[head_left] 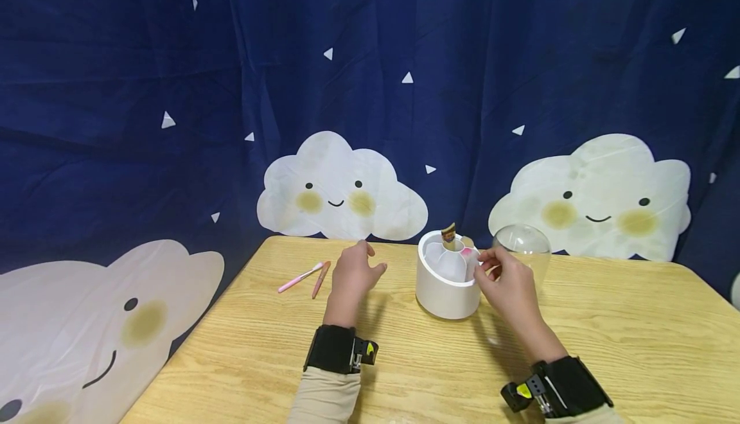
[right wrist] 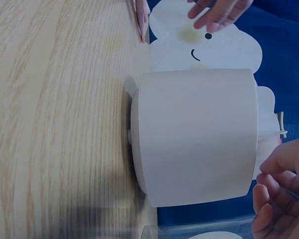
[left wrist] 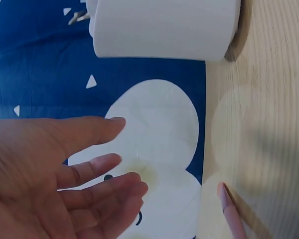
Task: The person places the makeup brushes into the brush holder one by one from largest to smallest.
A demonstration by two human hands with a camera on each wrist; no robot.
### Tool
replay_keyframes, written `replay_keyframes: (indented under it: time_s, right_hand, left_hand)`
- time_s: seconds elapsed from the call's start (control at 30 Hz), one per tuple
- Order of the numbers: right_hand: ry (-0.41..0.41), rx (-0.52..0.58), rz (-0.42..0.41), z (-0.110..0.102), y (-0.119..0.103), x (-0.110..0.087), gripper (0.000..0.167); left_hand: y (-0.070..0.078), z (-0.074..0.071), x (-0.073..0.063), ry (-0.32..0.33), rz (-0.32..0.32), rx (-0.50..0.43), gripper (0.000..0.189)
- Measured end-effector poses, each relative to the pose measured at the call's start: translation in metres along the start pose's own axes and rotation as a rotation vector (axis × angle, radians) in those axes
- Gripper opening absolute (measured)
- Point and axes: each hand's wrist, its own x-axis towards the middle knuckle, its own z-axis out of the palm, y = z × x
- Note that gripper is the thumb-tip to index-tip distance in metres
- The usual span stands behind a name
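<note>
A white round organizer (head_left: 448,295) with a slanted rim and inner compartments stands on the table. Inside it are a gold-brown piece (head_left: 448,236), standing up from the middle, and something pink (head_left: 466,252) near the right side. My right hand (head_left: 509,281) is at the organizer's right rim, thumb and index fingertips close together; I cannot tell whether they pinch anything. In the right wrist view those fingertips (right wrist: 263,175) sit beside the rim. My left hand (head_left: 354,274) hovers left of the organizer, fingers apart and loosely bent, nothing held.
A clear dome cover (head_left: 524,239) stands behind my right hand. Left of my left hand lie a pink-and-white pen (head_left: 300,277) and a brownish-pink pen-like stick (head_left: 320,280), their upper ends close together. A dark blue curtain (head_left: 370,58) hangs behind the wooden table (head_left: 405,372).
</note>
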Motion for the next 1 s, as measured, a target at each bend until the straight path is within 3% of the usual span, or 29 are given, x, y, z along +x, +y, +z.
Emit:
replay_keyframes:
  time_s: [0.4, 0.7, 1.0]
  right_hand:
    - [0.000, -0.004, -0.013, 0.001, 0.001, 0.000, 0.014]
    - [0.015, -0.003, -0.044, 0.001, 0.003, -0.001, 0.011]
    - [0.010, -0.005, -0.046, 0.002, 0.003, -0.001, 0.010]
  left_hand:
    - [-0.038, -0.011, 0.004, 0.008, -0.169, 0.020, 0.032]
    - [-0.063, -0.025, 0.005, -0.008, -0.247, 0.017, 0.033]
    - [-0.102, -0.043, 0.001, 0.064, -0.334, 0.055, 0.042]
